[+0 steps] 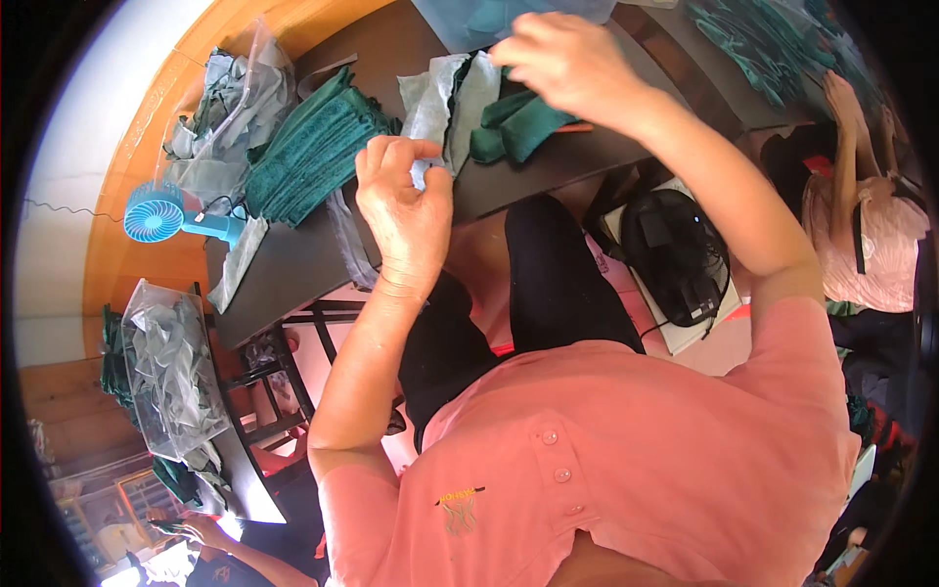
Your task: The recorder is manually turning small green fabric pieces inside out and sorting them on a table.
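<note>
My left hand (406, 201) is at the table's near edge, its fingers curled toward the thumb. A small pale patch shows between them; what they pinch, if anything, is unclear. Just beyond it lie light grey-green fabric strips (430, 103) with a dark line between them. My right hand (572, 68) hovers over the table farther right, fingers bent together, tips near the strips' far end. What it holds, if anything, is hidden. Below it rest folded dark green fabric pieces (523, 127). To the left leans a thick stack of dark green velvety pieces (318, 147).
A clear bag of pale fabric (230, 108) and a blue handheld fan (156, 212) stand at left. A clear bin of pale scraps (176, 372) is lower left. A translucent blue container (469, 24) is at the far edge. A black fan (675, 256) sits right of my legs. Co-workers are on both sides.
</note>
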`<action>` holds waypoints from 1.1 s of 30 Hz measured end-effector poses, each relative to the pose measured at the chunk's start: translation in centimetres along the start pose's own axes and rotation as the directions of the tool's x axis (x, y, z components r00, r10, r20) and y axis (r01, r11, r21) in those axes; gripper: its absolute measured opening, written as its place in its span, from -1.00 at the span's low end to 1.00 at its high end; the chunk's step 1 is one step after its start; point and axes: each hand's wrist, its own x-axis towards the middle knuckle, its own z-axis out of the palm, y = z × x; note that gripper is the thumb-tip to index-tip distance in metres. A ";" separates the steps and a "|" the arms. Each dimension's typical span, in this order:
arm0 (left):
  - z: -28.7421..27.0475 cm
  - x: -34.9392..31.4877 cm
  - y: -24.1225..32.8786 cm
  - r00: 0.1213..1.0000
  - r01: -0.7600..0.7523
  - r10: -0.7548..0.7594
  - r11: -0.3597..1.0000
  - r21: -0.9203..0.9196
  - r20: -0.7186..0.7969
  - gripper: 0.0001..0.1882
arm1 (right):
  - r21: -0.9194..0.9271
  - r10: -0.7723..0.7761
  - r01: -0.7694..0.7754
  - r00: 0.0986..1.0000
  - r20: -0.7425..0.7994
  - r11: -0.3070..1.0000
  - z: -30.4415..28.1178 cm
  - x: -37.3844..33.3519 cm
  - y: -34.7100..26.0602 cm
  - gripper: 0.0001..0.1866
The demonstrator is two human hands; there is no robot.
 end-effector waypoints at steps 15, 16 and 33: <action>-1.8 1.1 2.8 0.997 0.063 -0.065 0.996 -0.066 -0.029 -0.64 | 0.233 -0.179 0.191 0.981 -0.073 0.954 -5.3 5.6 -6.7 -0.93; -2.0 0.6 3.2 0.997 0.065 -0.067 0.995 -0.070 -0.026 -0.64 | 0.233 -0.176 0.187 0.982 -0.068 0.954 -5.8 5.1 -7.4 -0.93; -1.2 -12.1 5.1 0.673 0.737 -0.443 0.464 -0.491 0.592 -0.80 | 0.309 0.083 -0.091 0.996 0.038 0.947 -3.5 -10.4 -16.1 -0.84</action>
